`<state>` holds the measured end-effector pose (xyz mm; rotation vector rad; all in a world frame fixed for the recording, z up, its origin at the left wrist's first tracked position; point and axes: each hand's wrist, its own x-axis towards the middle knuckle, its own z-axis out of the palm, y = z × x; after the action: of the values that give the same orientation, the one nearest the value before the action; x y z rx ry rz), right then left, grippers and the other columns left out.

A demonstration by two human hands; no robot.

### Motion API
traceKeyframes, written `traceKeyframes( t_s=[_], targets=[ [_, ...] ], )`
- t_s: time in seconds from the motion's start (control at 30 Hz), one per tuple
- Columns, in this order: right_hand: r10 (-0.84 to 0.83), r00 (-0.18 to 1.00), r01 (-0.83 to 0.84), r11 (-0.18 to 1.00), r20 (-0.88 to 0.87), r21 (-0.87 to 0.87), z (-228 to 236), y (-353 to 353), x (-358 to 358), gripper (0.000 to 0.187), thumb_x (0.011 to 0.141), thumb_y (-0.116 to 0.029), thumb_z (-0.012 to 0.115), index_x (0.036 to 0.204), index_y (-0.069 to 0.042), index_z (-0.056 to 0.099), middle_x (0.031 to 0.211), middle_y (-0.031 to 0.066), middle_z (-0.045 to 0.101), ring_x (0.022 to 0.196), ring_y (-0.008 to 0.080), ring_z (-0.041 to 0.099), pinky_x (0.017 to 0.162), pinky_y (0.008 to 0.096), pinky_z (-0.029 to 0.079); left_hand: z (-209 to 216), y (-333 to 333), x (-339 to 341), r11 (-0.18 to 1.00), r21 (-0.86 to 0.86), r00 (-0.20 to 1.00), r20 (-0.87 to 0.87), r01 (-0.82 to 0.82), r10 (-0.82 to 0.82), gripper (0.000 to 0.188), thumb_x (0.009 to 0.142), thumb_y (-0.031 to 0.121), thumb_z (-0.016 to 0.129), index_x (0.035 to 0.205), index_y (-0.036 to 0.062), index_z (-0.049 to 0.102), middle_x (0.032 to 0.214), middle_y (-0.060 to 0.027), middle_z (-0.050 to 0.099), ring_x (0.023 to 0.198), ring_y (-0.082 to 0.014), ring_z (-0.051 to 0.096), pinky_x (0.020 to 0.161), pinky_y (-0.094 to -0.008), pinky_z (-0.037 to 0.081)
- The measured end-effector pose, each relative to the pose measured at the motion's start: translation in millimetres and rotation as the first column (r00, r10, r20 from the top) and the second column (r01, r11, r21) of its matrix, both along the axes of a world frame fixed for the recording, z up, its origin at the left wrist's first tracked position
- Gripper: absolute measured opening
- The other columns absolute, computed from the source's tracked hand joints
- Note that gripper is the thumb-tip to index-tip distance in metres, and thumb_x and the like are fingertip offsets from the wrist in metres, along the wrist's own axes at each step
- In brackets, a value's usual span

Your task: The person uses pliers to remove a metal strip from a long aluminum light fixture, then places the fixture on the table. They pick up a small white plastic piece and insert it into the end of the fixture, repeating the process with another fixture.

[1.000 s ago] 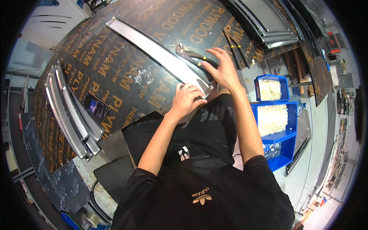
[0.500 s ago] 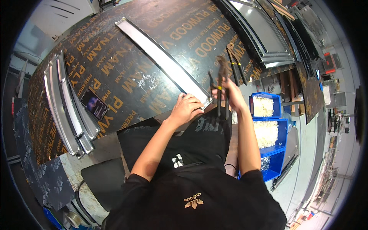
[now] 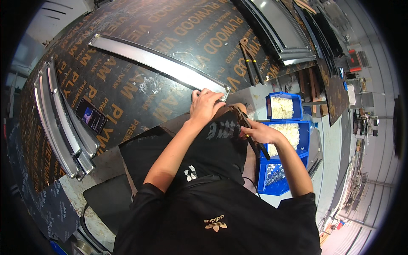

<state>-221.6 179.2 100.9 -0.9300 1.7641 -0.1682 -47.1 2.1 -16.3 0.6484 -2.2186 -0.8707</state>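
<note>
A long narrow silver-white metal panel (image 3: 158,63) with dark raised edges lies slantwise over the dark printed plywood table (image 3: 127,100). Its near end reaches the table's front edge, where my left hand (image 3: 205,105) is closed around it, fingers on top. Just right of that end, my right hand (image 3: 262,132) grips pliers (image 3: 251,142) with dark handles and yellow bands. Their jaws point up and left, close to the panel's corner and over my lap. Whether the jaws touch the panel is hard to tell.
A second pair of pliers (image 3: 248,64) lies farther back. Blue bins (image 3: 303,138) with small white and clear-looking pieces stand at right. Several similar panels (image 3: 63,127) and a phone (image 3: 98,121) lie at left. Framed panels (image 3: 282,32) are stacked at far right.
The panel's far end has swung left, with my left hand still on the near end. My right hand has lowered the pliers, turning their jaws toward the panel's corner.
</note>
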Motion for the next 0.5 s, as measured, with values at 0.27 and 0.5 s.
traceKeyframes(
  t_s=[0.27,0.5],
  targets=[
    [-0.118,0.969,0.062,0.966,0.216,0.252,3,-19,-19,0.041,0.11,-0.022,0.048,0.148,-0.005,0.048,0.131,0.0137,0.068,0.121,0.0246,0.066,0.079,0.0447,0.065,-4,-2,1,0.999,-0.016,0.998,-0.058,0.028,-0.029,0.023,0.084,0.026,0.081,0.101,0.0142,0.071,0.098,0.0018,0.074,0.102,-0.0218,0.063,0.095,-0.0464,0.035],
    [-0.327,0.915,0.223,0.898,0.237,0.379,-9,-25,-14,0.05,0.109,-0.036,0.054,0.147,-0.003,0.048,0.145,0.0156,0.058,0.137,0.0313,0.055,0.076,0.0499,0.068,-5,0,2,1.0,0.014,0.998,-0.059,0.012,-0.012,0.038,0.084,0.026,0.082,0.114,0.0149,0.061,0.099,0.0022,0.071,0.1,-0.0212,0.064,0.093,-0.0451,0.036]
  ],
)
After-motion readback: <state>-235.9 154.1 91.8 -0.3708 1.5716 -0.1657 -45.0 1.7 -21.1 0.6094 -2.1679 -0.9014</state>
